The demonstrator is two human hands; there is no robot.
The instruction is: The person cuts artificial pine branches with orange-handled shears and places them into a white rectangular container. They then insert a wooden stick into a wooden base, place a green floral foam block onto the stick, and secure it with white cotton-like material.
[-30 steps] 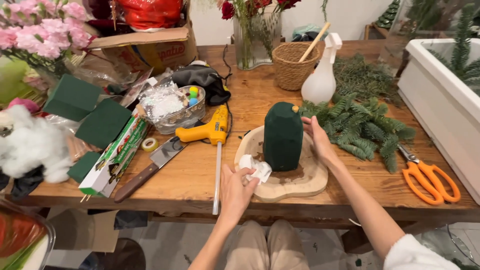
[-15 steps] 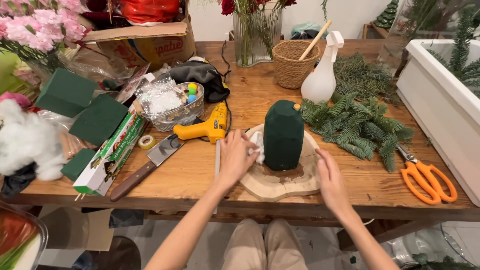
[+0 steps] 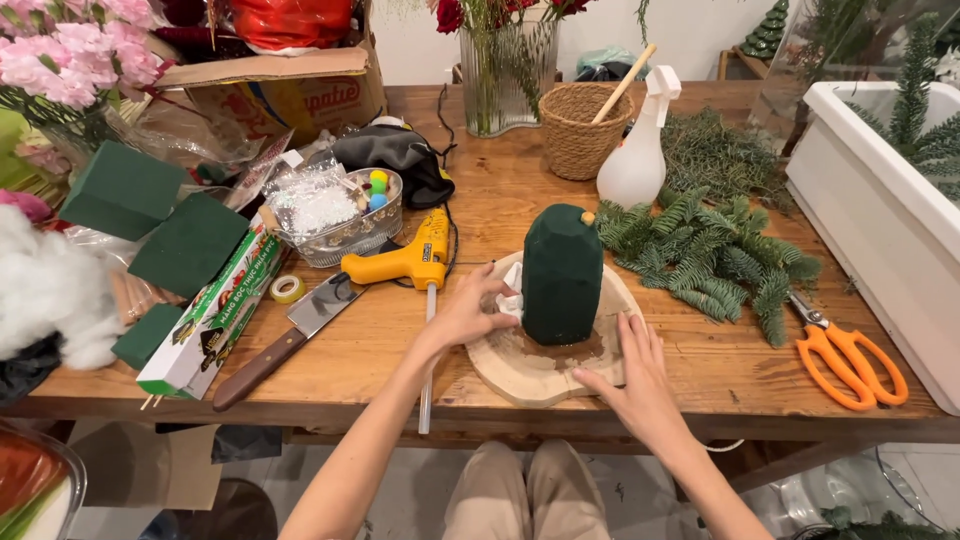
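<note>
While both hands work at the wood slice, the layout reads as follows.

Foam block: dark green foam block [image 3: 562, 274], carved with faceted shoulders, stands upright on the wood slice [image 3: 520, 370], slightly toward the far side of it.

Wood slice: pale round slab, lying flat near the front edge of the wooden table [image 3: 690, 370], a damp-looking brown patch around the foam's base.

Left hand: left hand [image 3: 470, 312] holds a crumpled white tissue [image 3: 512, 296] pinched in the fingertips, pressed against the lower left face of the foam block; the heel of the hand is over the slab's left rim.

Right hand: right hand [image 3: 632, 372] lies flat, fingers spread wide, holding nothing, palm down on the right front part of the slab, just beside the foam's base.

Left of slab: yellow glue gun [image 3: 405, 262] with its nozzle pointing at the slab; a long clear glue stick [image 3: 427, 370] runs toward the table edge; a brown-handled cleaver [image 3: 290, 340] lies farther left.

Right of slab: fir sprigs [image 3: 710, 250] heaped close by; orange scissors [image 3: 845, 355] well apart, near the white trough [image 3: 870, 220].

Far side: wicker basket [image 3: 578, 130], white spray bottle [image 3: 637, 160], glass vase [image 3: 505, 75].
</note>
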